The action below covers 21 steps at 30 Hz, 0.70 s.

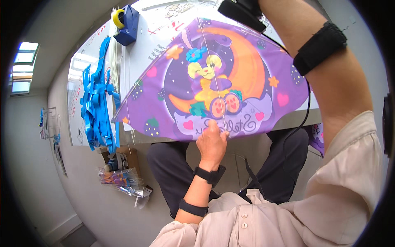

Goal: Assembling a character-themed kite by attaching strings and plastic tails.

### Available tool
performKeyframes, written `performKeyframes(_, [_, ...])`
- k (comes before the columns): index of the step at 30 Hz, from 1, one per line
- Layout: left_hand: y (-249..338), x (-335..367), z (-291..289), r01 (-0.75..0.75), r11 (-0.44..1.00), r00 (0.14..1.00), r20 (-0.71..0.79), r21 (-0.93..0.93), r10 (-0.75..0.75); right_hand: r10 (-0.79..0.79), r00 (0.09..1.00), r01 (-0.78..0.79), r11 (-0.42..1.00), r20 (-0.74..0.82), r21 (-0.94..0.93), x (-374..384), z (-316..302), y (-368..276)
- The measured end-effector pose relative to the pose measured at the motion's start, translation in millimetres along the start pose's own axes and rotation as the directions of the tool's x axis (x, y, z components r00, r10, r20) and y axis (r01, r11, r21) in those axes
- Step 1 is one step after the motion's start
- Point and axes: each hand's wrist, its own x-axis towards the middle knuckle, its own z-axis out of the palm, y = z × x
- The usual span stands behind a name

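A purple kite lies spread on the table in front of me, printed with a cartoon bunny on an orange crescent moon. Down its middle runs a thin pale rod or string. My left hand is closed on the kite's near edge, beside the lower end of that line, with the thumb to the right. Over the kite's far right side my right forearm stretches up to the top of the picture. A black device shows at that wrist, but the right hand itself is out of sight.
Blue ribbon strips lie in a heap at the left. A blue tape dispenser with yellow tape stands behind them, beside thin white rods. Below the table's left side is a clear plastic bag. A black cable hangs at right.
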Motion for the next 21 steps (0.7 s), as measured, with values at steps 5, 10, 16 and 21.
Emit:
performKeyframes(5, [-13.0,-0.8,1.9,-0.266,0.962,0.959,-0.082,0.056,0.270,-0.003,1.000,0.004,1.000,0.028,-0.008,19.2,13.1,44.4])
performKeyframes(10, [-12.4,3.6,1.5,-0.367,0.921,0.927,-0.033,0.132,0.374,0.068,0.994,-0.059,0.993,0.082,-0.106,38.1,22.1,93.3])
performKeyframes(16, [-22.8,9.0,-2.6,-0.522,0.827,0.832,-0.090,0.207,0.548,0.197,0.980,-0.192,0.957,0.005,-0.218,35.0,39.4,122.4])
performKeyframes(21, [-21.1,19.5,-6.2,-0.565,0.766,0.812,0.043,0.307,0.582,0.220,0.976,-0.214,0.949,0.000,-0.233,33.9,46.1,152.2])
